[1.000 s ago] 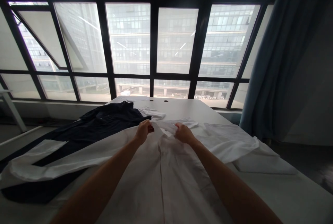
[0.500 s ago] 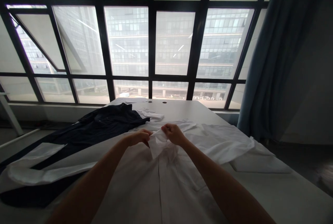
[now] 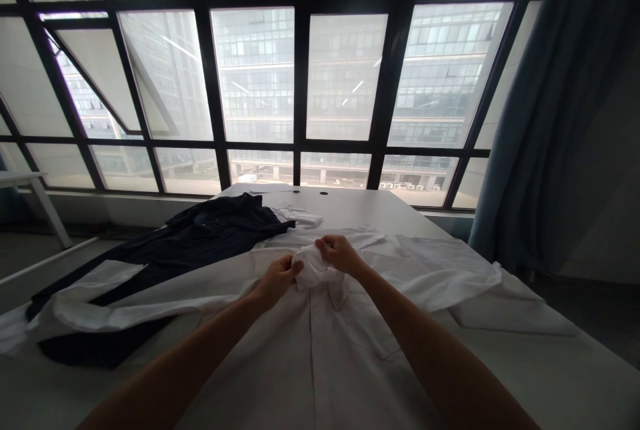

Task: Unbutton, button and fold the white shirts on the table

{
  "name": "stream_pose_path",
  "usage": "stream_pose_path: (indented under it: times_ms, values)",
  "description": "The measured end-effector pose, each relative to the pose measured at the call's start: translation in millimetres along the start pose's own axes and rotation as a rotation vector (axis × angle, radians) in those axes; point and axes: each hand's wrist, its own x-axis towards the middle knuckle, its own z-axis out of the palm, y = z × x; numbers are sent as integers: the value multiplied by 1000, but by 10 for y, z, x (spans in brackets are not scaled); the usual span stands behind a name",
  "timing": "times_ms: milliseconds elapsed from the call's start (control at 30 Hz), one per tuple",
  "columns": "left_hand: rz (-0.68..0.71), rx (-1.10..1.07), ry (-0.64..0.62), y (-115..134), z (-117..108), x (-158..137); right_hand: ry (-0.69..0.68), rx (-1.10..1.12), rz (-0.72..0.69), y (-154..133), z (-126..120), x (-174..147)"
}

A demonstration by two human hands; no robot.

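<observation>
A white shirt [image 3: 280,363] lies spread on the table with its front placket running toward me and a sleeve stretched out to the left. Its collar [image 3: 313,263] is bunched up between my two hands. On the collar's left end my left hand [image 3: 280,278] is closed, thumb pressed on the cloth. My right hand [image 3: 337,253] pinches the upper right part of the collar, fingers curled. Some of the collar cloth is hidden behind the fingers.
A dark navy garment [image 3: 220,227] lies on the left, partly under the white sleeve. More white cloth [image 3: 440,277] is spread at the right on the white table [image 3: 360,207]. Windows stand behind, with a blue curtain [image 3: 525,123] at the right and another white table [image 3: 30,180] at the left.
My left hand has turned and moved slightly down, and the pointed collar flap that hung between the hands is now gathered up. The view has shifted a little to the left.
</observation>
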Motion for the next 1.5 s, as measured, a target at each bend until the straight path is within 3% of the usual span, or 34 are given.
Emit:
stream_pose_path:
  times_ms: [200,467,567,700,900,1000,1133,1233,1333,1433,1500]
  values:
    - [-37,-115,-1,-55,-75,-8,17,11,4,107,-34,27]
    - [-119,-69,-113,-110,-78,13,97,102,81,183,-77,65]
    - [-111,-77,-86,-123,-77,13,124,119,104,193,-63,73]
    - [-31,-118,22,-109,-85,6,-16,53,96,182,-128,65]
    - [89,-141,168,-64,-136,32,-251,-135,8,19,-481,1]
    - [176,-101,222,-52,-202,78,-281,-246,128,-14,-635,-20]
    - [303,264,340,40,-251,116,-291,-268,298,41,-697,-3]
    - [563,733,360,198,-167,121,-266,-207,262,75,-662,26]
    - [784,1133,208,372,4,146,-303,-59,165,65,-626,40]
    - [799,1379,12,480,140,213,-278,98,108,32,-628,33]
    - [794,1441,-45,493,174,265,-231,176,112,16,-649,23]
